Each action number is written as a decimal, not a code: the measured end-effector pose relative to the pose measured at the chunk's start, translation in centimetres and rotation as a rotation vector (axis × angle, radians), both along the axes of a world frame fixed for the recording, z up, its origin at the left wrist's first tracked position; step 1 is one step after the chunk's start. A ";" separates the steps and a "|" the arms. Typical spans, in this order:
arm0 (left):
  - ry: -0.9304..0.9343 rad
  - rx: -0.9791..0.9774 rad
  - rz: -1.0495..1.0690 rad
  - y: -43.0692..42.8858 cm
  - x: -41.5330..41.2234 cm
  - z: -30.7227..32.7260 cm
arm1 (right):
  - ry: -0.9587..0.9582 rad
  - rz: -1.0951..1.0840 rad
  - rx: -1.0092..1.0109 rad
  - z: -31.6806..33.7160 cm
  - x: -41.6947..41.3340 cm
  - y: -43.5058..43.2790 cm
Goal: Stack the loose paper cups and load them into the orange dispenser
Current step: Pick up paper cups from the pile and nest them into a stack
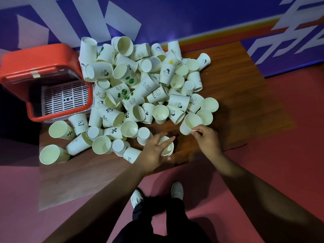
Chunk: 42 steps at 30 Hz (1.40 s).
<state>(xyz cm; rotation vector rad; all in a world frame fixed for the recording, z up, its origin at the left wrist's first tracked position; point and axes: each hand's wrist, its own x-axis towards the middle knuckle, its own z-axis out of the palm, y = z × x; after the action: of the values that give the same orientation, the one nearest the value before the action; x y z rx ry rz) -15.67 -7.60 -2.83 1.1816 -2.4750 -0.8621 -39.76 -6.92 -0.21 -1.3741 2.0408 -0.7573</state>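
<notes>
Your left hand (154,151) is wrapped around a small nested stack of white paper cups (168,148), mouth up, near the front edge of the dark wood-grain table (228,95); the fingers curl across its rim, and the stack looks two or three cups deep, though your hand hides most of it. Your right hand (206,139) pinches the rim of a single white paper cup (190,124) between thumb and fingertips, the cup tilted with its mouth toward you, just right of the stack. Behind both hands lies a big heap of loose printed paper cups (136,88), tumbled on their sides and ends across the table. The orange plastic dispenser (40,72) sits at the table's left end, touching the heap, its white slotted tray (64,97) showing.
</notes>
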 end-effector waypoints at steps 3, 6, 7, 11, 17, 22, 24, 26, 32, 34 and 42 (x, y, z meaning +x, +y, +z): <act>0.021 0.084 -0.039 0.4 -0.9 -1.2 | -0.036 -0.064 -0.076 0.5 -0.2 0.6; 0.001 0.161 -0.013 0.1 -1.4 -1.0 | -0.098 -0.094 -0.097 1.7 -0.2 0.8; 0.006 0.181 0.007 -0.1 -1.2 -0.4 | -0.114 -0.088 -0.110 2.3 -0.1 0.7; 0.100 0.150 0.077 -1.2 2.2 1.3 | -0.198 -0.004 -0.177 4.9 1.3 1.0; 0.007 -0.094 0.312 -4.0 7.5 1.5 | -0.169 0.265 -0.195 5.2 5.3 2.7; -0.150 -0.108 0.207 -4.7 6.7 0.5 | 0.038 0.383 -0.003 3.1 6.5 3.2; -0.214 -0.089 0.172 -4.5 6.1 0.1 | 0.178 0.444 0.030 2.5 6.7 3.2; -0.252 -0.097 0.160 -4.5 5.8 -0.3 | 0.312 0.479 0.038 2.0 6.9 3.2; -0.318 -0.237 0.145 -5.5 5.8 -1.0 | 0.288 0.428 0.123 1.2 7.9 3.2; -0.294 -0.257 0.131 -5.7 6.1 -0.7 | 0.272 0.427 0.133 1.3 7.8 3.3; 0.205 0.052 0.423 -6.6 7.7 5.3 | -0.001 0.193 0.052 3.9 7.0 0.8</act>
<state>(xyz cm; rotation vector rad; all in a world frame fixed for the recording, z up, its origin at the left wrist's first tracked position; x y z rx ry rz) -8.02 -14.20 2.45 1.4780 -1.9508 -0.8754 -32.78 -6.09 3.67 -1.5137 1.8803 -0.6168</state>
